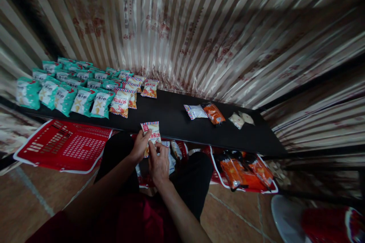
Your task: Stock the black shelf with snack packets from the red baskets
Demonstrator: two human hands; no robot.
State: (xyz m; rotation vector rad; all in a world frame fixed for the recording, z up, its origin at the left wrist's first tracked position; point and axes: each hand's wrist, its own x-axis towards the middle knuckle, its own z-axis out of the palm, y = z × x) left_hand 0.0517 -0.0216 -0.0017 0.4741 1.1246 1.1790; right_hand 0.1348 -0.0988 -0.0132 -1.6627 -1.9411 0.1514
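A small snack bag (pixel 154 129) with a striped top edge is held upright between both hands, just in front of the black shelf (pixel 168 112). My left hand (pixel 140 145) grips its left side, thumb on the front. On the lower right side, my right hand (pixel 159 163) is closed on the same bag, fingers pressed to its front. Similar striped bags (pixel 119 101) stand on the shelf beyond my left hand. Beside them, rows of teal snack bags (pixel 81 100) fill the left end.
Orange packets (pixel 213 114), a white striped bag (pixel 196 111) and pale packets (pixel 236 120) lie on the shelf's right half. A red basket (pixel 76 140) sits lower left; another basket (pixel 219 176) holds orange packets. Between my knees is a basket with bags. Striped curtain stands behind.
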